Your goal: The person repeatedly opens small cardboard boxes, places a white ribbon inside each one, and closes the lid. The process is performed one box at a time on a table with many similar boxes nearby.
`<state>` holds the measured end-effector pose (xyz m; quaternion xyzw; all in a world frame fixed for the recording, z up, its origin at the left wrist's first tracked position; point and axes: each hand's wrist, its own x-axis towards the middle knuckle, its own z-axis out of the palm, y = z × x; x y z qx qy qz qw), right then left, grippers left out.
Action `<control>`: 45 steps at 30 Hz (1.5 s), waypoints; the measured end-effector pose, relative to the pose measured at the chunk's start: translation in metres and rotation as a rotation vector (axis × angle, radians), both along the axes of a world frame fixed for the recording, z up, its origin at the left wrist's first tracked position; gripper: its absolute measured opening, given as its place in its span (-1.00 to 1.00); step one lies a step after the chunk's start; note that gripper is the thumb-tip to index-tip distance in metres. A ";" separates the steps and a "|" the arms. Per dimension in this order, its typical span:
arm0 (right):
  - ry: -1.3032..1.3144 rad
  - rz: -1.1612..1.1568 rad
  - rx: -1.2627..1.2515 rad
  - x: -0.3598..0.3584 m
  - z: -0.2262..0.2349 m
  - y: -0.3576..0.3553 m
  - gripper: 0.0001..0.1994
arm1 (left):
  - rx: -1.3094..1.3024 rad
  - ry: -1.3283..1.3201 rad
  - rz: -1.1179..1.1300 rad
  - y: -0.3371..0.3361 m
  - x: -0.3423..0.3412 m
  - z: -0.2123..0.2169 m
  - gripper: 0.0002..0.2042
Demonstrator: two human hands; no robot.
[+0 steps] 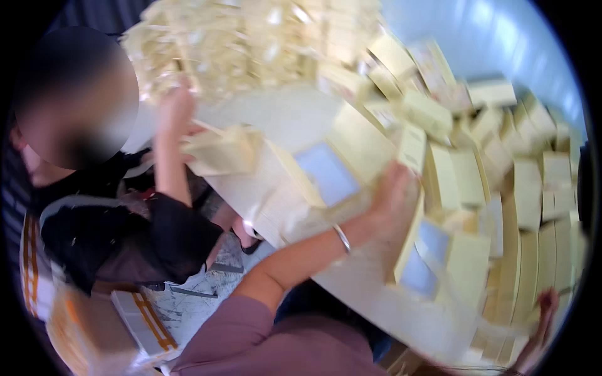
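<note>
My left hand [390,191], with a silver bangle on its wrist and a mauve sleeve behind, reaches across the white table [282,119]. It lies against a small pale yellow box [412,147] and the rim of an open yellow box with a pale blue inside [426,257]. Blur hides whether its fingers grip anything. Another open box with a blue inside [326,172] lies just left of it. My right hand [544,310] shows only partly at the lower right edge, beside stacked yellow boxes; its fingers are too blurred to read.
A co-worker in a black top sits at the left, one hand [175,113] raised beside a yellow box [219,150]. Several flat yellow boxes [527,188] cover the right of the table. A heap of pale cardboard pieces [232,44] fills the far side.
</note>
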<state>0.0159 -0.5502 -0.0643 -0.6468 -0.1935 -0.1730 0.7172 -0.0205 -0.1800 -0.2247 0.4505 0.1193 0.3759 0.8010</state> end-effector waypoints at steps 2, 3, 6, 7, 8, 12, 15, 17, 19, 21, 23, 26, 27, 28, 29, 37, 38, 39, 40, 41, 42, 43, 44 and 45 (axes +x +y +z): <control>0.178 0.012 -0.213 0.002 0.002 0.035 -0.44 | 0.075 0.017 0.190 0.006 -0.011 -0.016 -0.89; 0.128 0.330 -0.295 0.007 -0.003 0.038 -0.51 | 0.056 0.049 0.177 0.012 -0.022 -0.019 -0.91; 0.229 0.585 -0.690 0.008 -0.019 0.118 -0.56 | -0.087 -0.034 0.170 0.003 -0.059 -0.001 -0.88; 0.117 0.591 -0.854 0.008 -0.027 0.131 -0.60 | -0.075 0.056 0.137 0.003 -0.062 -0.004 -0.84; 0.155 0.717 -0.889 0.010 -0.035 0.146 -0.60 | 0.078 0.125 0.131 0.001 -0.066 -0.006 -0.82; 0.166 0.830 -1.079 0.036 -0.080 0.166 -0.71 | 0.578 0.395 0.009 -0.011 -0.080 -0.020 -0.78; 0.277 0.925 -1.078 0.034 -0.087 0.174 -0.81 | 0.921 0.536 -0.103 -0.018 -0.096 -0.026 -0.79; 0.254 0.956 -1.045 0.035 -0.101 0.168 -0.85 | 1.074 0.587 -0.158 -0.031 -0.105 -0.021 -0.76; 0.019 0.966 -1.018 0.032 -0.126 0.165 -0.87 | 1.138 0.643 -0.201 -0.043 -0.108 -0.018 -0.70; -0.067 0.964 -1.065 0.025 -0.137 0.165 -0.90 | 1.296 0.690 -0.248 -0.044 -0.112 -0.025 -0.65; -0.009 0.980 -1.194 0.019 -0.134 0.169 -0.90 | 1.432 0.707 -0.213 -0.047 -0.115 -0.030 -0.64; -0.219 0.902 -1.249 0.017 -0.154 0.170 -0.86 | 1.376 0.691 -0.241 -0.045 -0.115 -0.042 -0.65; -0.194 0.921 -1.245 0.017 -0.157 0.171 -0.85 | 1.369 0.692 -0.239 -0.044 -0.114 -0.043 -0.65; -0.171 0.942 -1.240 0.017 -0.157 0.171 -0.85 | 1.363 0.694 -0.238 -0.043 -0.113 -0.043 -0.66; -0.158 0.963 -1.244 0.017 -0.155 0.172 -0.84 | 1.359 0.695 -0.234 -0.044 -0.113 -0.043 -0.66; -0.181 0.887 -1.047 0.012 -0.146 0.166 -0.86 | 1.329 0.693 -0.240 -0.048 -0.111 -0.044 -0.67; -0.170 0.890 -1.039 0.011 -0.151 0.167 -0.87 | 1.327 0.697 -0.239 -0.048 -0.111 -0.044 -0.68; -0.158 0.890 -1.032 0.011 -0.156 0.167 -0.88 | 1.324 0.694 -0.239 -0.048 -0.111 -0.044 -0.68; -0.125 0.890 -0.999 0.011 -0.165 0.168 -0.89 | 1.323 0.695 -0.242 -0.048 -0.110 -0.044 -0.68; -0.118 0.886 -0.980 0.012 -0.168 0.168 -0.90 | 1.323 0.693 -0.243 -0.049 -0.111 -0.045 -0.68; -0.111 0.881 -0.960 0.012 -0.169 0.168 -0.91 | 1.322 0.690 -0.242 -0.048 -0.111 -0.044 -0.68; -0.127 0.872 -0.955 0.012 -0.169 0.167 -0.91 | 1.324 0.692 -0.243 -0.048 -0.112 -0.045 -0.69; -0.122 0.873 -0.960 0.011 -0.164 0.167 -0.91 | 1.321 0.692 -0.244 -0.048 -0.112 -0.045 -0.69; -0.117 0.874 -0.966 0.011 -0.159 0.168 -0.92 | 1.320 0.694 -0.243 -0.048 -0.113 -0.045 -0.69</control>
